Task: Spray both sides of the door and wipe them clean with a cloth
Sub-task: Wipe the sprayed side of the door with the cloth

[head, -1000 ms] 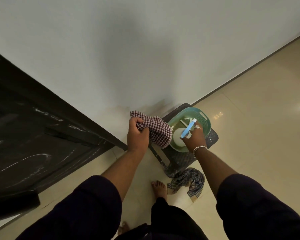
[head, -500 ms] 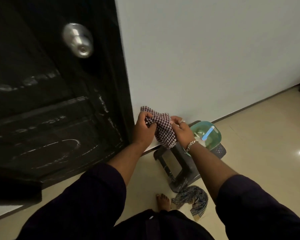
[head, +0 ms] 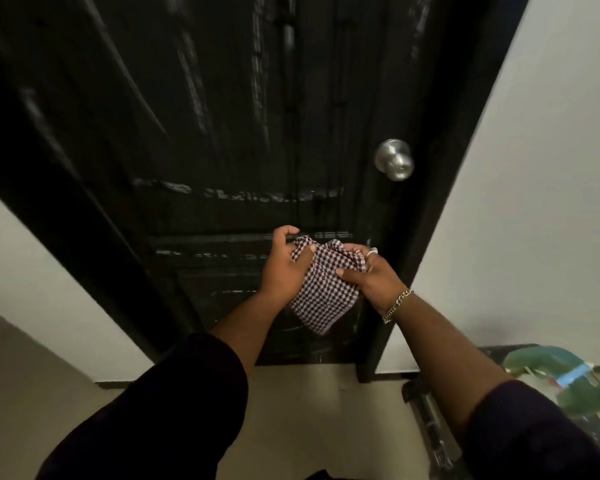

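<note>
**Checked cloth readied in front of the sprayed door**

Black and streaked with pale wet runs, the door [head: 222, 133] fills the view, its silver knob [head: 394, 160] on the right edge. Both hands are held just in front of its lower panel with a checked cloth [head: 321, 289] between them. The left hand [head: 284, 265] pinches the cloth's upper left corner with thumb and curled fingers; the right hand [head: 371, 275] grips the upper right edge, a ring and a chain bracelet [head: 397, 305] showing. The cloth hangs loosely below the hands; whether it touches the door cannot be told.

Judging by the streaks, this side looks already sprayed, and the step in hand is gathering the cloth for wiping. The next move calls for bunching it into one palm and pressing it flat on the panel. A green basket [head: 568, 382], blurred, sits low at the right on a dark stool [head: 430, 427].
</note>
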